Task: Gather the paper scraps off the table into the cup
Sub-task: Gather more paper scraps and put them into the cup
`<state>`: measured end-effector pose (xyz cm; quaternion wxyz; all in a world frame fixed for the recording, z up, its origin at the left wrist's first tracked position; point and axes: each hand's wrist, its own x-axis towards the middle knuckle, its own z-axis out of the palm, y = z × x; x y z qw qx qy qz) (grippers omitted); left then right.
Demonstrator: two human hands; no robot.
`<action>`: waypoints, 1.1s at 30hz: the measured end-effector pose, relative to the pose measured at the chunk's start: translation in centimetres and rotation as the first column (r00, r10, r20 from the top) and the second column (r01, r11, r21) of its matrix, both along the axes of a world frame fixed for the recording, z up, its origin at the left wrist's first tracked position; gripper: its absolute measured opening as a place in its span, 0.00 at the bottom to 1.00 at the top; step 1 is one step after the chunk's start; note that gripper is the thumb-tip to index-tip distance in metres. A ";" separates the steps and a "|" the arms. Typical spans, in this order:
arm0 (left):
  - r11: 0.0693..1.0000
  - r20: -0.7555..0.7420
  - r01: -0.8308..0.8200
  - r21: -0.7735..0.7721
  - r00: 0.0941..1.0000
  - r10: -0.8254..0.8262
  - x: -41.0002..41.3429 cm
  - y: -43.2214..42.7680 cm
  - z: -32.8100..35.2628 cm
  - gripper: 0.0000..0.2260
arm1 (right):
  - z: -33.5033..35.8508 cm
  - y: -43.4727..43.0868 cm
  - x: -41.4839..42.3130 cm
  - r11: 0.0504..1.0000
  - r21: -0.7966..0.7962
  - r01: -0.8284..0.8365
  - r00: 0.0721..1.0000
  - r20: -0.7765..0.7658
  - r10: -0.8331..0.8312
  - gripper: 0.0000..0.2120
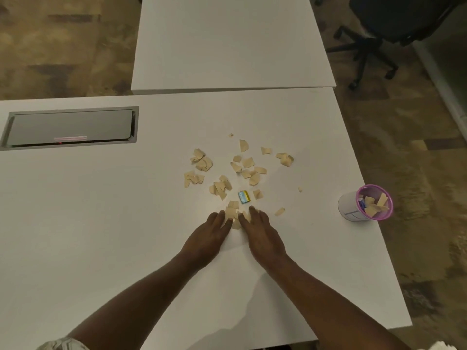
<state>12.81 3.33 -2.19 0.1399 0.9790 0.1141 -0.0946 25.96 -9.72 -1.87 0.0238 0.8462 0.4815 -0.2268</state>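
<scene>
Several beige paper scraps [249, 162] lie scattered over the middle of the white table [126, 223]. A small blue and yellow piece [243, 197] lies among them. My left hand [208, 238] and my right hand [261, 236] rest flat on the table side by side, fingers apart, cupping a small heap of scraps [233, 214] between their fingertips. A white cup with a pink rim [365, 203] stands near the right table edge and holds several scraps.
A grey recessed cable panel [70, 127] sits in the table at the far left. A second white table [227, 44] adjoins at the back. A black office chair [384, 29] stands on the carpet at the upper right. The table's right edge runs close past the cup.
</scene>
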 end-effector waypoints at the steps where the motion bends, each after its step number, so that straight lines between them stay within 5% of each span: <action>1: 1.000 0.023 0.009 0.016 1.000 -0.009 0.1 0.1 0.1 0.30 | 0.1 0.0 0.1 1.000 0.010 -0.018 1.000 0.024 0.018 0.27; 10: 0.999 0.020 -0.021 -0.032 1.000 0.022 0.8 0.7 0.3 0.15 | 1.0 0.2 1.3 0.981 0.193 -0.001 0.997 0.071 -0.013 0.07; 21: 0.920 -0.043 -0.321 -0.225 0.946 0.320 2.0 0.1 0.4 0.07 | 2.0 -1.4 2.9 0.886 0.307 0.347 0.936 -0.047 -0.350 0.10; 29: 0.787 -0.022 -0.505 -0.354 0.846 0.533 3.4 -1.4 1.4 0.06 | 3.1 -3.3 4.2 0.589 0.352 0.727 0.681 -0.474 -0.558 0.06; 33: 0.760 0.006 -0.529 -0.378 0.819 0.573 5.0 -2.3 2.5 0.06 | 3.9 -4.5 5.5 0.532 0.300 0.792 0.598 -0.559 -0.574 0.05</action>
